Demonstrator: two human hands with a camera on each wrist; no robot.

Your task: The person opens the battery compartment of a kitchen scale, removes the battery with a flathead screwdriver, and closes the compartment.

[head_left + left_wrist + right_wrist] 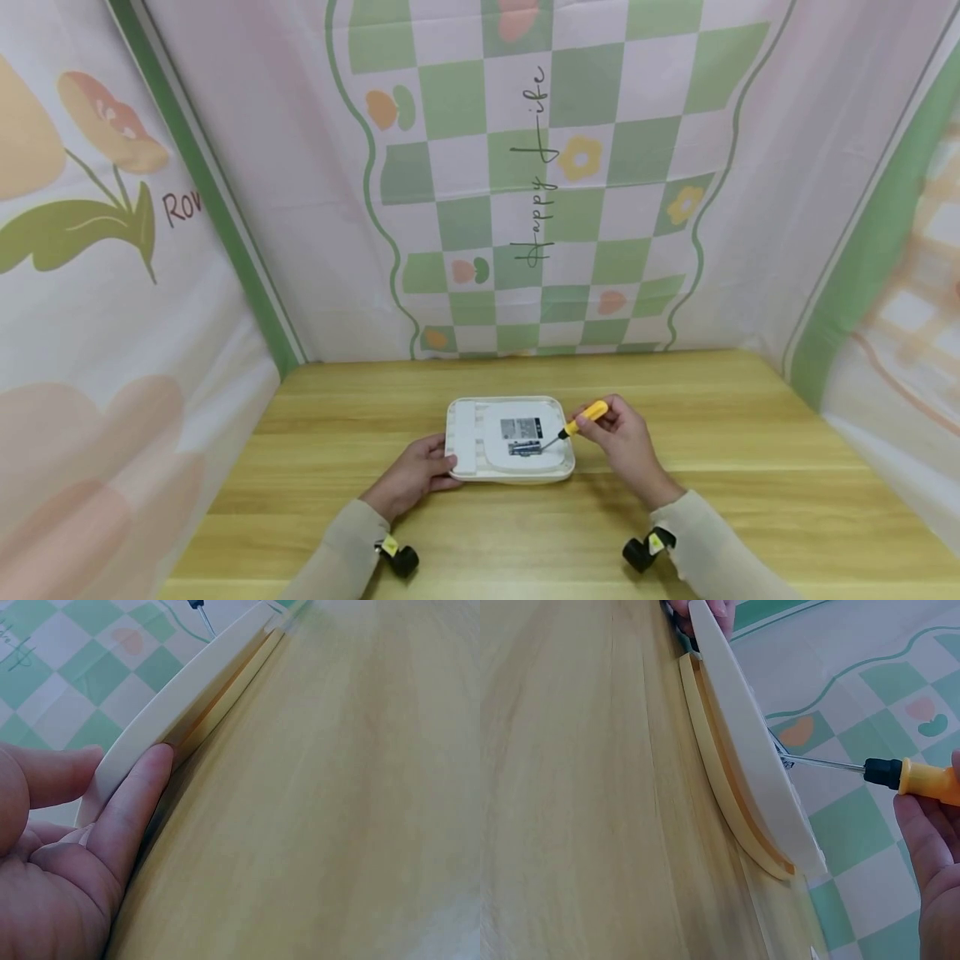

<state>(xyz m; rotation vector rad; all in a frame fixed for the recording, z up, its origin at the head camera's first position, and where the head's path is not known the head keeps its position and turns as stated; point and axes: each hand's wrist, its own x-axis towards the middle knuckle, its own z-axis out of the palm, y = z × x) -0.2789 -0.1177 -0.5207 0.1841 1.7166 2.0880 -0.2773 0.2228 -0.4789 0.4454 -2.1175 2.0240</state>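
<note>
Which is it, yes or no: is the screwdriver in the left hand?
No, the head view shows the right hand holding the yellow screwdriver, while the left hand grips the white device.

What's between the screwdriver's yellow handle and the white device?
A black collar, then a thin metal shaft; the right wrist view shows both.

Device (491,442) lies on tabletop (517,533); curtain (540,183) behind; battery compartment (512,449) in device; left hand (416,475) at left edge; screwdriver (587,418) in right hand (626,443), tip at compartment's right end.
</note>
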